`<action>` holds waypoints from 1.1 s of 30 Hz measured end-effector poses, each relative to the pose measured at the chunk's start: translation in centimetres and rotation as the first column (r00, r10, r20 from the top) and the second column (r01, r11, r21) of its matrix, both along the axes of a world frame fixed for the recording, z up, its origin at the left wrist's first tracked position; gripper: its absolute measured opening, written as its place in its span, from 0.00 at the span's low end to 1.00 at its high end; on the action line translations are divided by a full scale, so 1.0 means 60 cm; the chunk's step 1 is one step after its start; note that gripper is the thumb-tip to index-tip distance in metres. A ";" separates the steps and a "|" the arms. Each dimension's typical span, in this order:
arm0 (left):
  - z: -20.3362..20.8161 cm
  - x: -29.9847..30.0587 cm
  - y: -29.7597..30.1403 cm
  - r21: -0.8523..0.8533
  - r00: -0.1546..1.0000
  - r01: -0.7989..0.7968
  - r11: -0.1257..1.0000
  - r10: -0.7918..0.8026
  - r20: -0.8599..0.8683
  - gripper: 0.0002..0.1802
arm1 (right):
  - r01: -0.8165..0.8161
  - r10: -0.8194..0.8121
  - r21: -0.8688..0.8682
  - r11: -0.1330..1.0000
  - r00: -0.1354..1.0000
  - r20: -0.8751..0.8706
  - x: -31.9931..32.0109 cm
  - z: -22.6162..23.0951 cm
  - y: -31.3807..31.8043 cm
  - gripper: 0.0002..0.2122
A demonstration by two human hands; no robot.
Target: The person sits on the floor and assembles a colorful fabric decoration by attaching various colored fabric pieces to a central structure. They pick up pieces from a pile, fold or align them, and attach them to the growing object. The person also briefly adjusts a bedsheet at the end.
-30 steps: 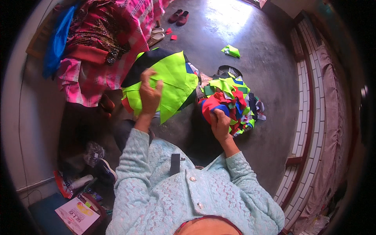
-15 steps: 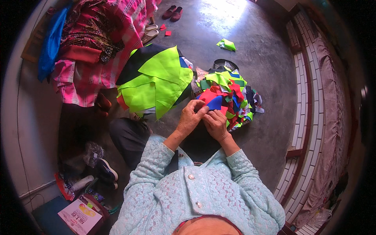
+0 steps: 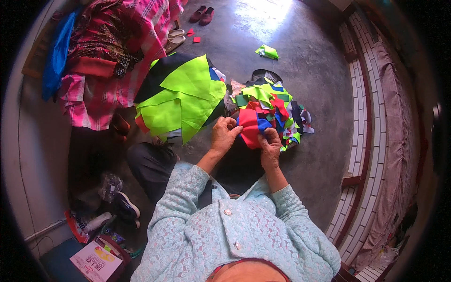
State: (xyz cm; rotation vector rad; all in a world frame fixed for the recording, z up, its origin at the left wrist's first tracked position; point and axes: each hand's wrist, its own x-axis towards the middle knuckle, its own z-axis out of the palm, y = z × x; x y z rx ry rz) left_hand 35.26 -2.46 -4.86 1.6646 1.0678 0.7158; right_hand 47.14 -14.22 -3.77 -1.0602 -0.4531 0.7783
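My left hand (image 3: 224,133) and my right hand (image 3: 270,146) meet in front of me, both pinching a red piece of cloth (image 3: 249,128) with a blue scrap (image 3: 263,124) beside it. Just beyond my hands lies a heap of mixed fabric scraps (image 3: 272,105) in green, red, blue and black. To the left of the heap is a stack of bright neon-green fabric pieces (image 3: 181,101) lying over black cloth. I sit on the grey concrete floor (image 3: 310,70) in a light blue lace top.
Pink checked and patterned cloths (image 3: 105,70) hang at the upper left beside a blue cloth (image 3: 57,54). A lone green scrap (image 3: 267,51) and shoes (image 3: 202,14) lie farther out. Shoes, bottles and a box (image 3: 96,263) are at lower left. A tiled step (image 3: 361,141) runs along the right.
My left hand left the neon-green stack and came right to join my right hand on the red cloth. The green pieces now lie flat on their stack.
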 end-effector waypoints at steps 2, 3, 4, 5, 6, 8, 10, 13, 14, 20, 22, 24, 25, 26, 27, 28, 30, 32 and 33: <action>0.003 -0.001 -0.002 -0.048 0.995 0.020 0.999 -0.015 0.099 0.13 | 0.026 -0.025 0.008 1.000 0.995 -0.101 0.006 0.000 0.000 0.09; 0.007 -0.002 -0.003 -0.174 0.977 0.040 0.984 -0.003 0.212 0.12 | 0.039 -0.037 0.011 0.999 0.988 -0.152 0.008 0.001 -0.001 0.10; 0.010 -0.003 -0.004 -0.294 0.948 0.074 0.953 0.025 0.319 0.10 | 0.039 -0.034 0.022 0.999 0.980 -0.196 0.009 0.004 -0.001 0.10; 0.015 -0.004 -0.006 -0.405 0.907 0.120 0.906 0.066 0.417 0.09 | 0.014 -0.006 0.040 0.999 0.980 -0.198 0.011 0.005 -0.004 0.10; 0.017 -0.008 -0.008 -0.426 0.915 0.123 0.897 0.064 0.399 0.09 | -0.011 0.022 0.058 0.998 0.980 -0.200 0.013 0.007 -0.007 0.10; 0.020 -0.019 -0.011 -0.466 0.929 0.129 0.875 0.058 0.365 0.08 | -0.029 0.040 0.057 0.998 0.981 -0.188 0.012 0.009 -0.012 0.11; 0.020 -0.030 -0.022 -0.506 0.925 0.168 0.846 0.043 0.378 0.08 | -0.016 0.018 0.018 1.000 0.987 -0.160 0.008 0.012 -0.017 0.11; 0.029 -0.041 -0.036 -0.585 0.897 0.182 0.790 0.110 0.427 0.11 | -0.019 0.013 -0.056 0.998 0.995 -0.096 -0.005 0.031 -0.019 0.15; 0.044 -0.041 -0.041 -0.622 0.881 0.171 0.764 0.165 0.444 0.12 | -0.067 0.057 -0.095 0.993 0.993 -0.104 -0.006 0.039 -0.023 0.16; 0.042 -0.041 -0.032 -0.662 0.959 0.144 0.736 0.061 0.276 0.19 | -0.217 0.250 -0.365 0.905 0.967 0.044 -0.011 0.046 -0.035 0.20; 0.037 -0.028 -0.017 -0.599 0.991 0.068 0.797 0.016 0.134 0.19 | -0.176 0.308 -0.419 0.891 0.911 0.274 -0.016 0.036 -0.037 0.17; 0.000 -0.016 0.000 -0.447 0.999 0.026 0.894 -0.016 0.028 0.20 | -0.168 0.308 -0.403 0.900 0.898 0.315 -0.022 0.040 -0.027 0.17; -0.015 -0.010 0.005 -0.389 1.000 0.026 0.921 -0.018 0.024 0.17 | -0.151 0.294 -0.405 0.902 0.901 0.318 -0.021 0.032 -0.024 0.17; -0.018 -0.004 0.009 -0.330 1.000 0.027 0.944 -0.022 0.018 0.14 | -0.133 0.278 -0.408 0.903 0.906 0.319 -0.020 0.028 -0.021 0.16; -0.021 0.001 0.011 -0.269 1.000 0.027 0.963 -0.025 0.012 0.11 | -0.104 0.268 -0.431 0.896 0.902 0.338 -0.019 0.028 -0.020 0.16; -0.023 0.004 0.009 -0.292 0.995 0.021 0.956 0.009 0.102 0.10 | -0.075 0.259 -0.453 0.888 0.897 0.358 -0.016 0.029 -0.019 0.16; -0.020 0.006 0.005 -0.298 0.979 -0.004 0.955 0.065 0.195 0.11 | -0.079 0.235 -0.445 0.892 0.922 0.308 -0.011 0.032 -0.017 0.13; -0.013 0.004 0.002 -0.310 0.944 -0.007 0.951 0.108 0.312 0.10 | -0.142 0.216 -0.377 0.915 0.963 0.163 -0.005 0.039 -0.013 0.10; -0.008 0.001 0.000 -0.318 0.916 0.004 0.948 0.124 0.381 0.09 | -0.168 0.209 -0.340 0.925 0.974 0.087 -0.002 0.041 -0.014 0.08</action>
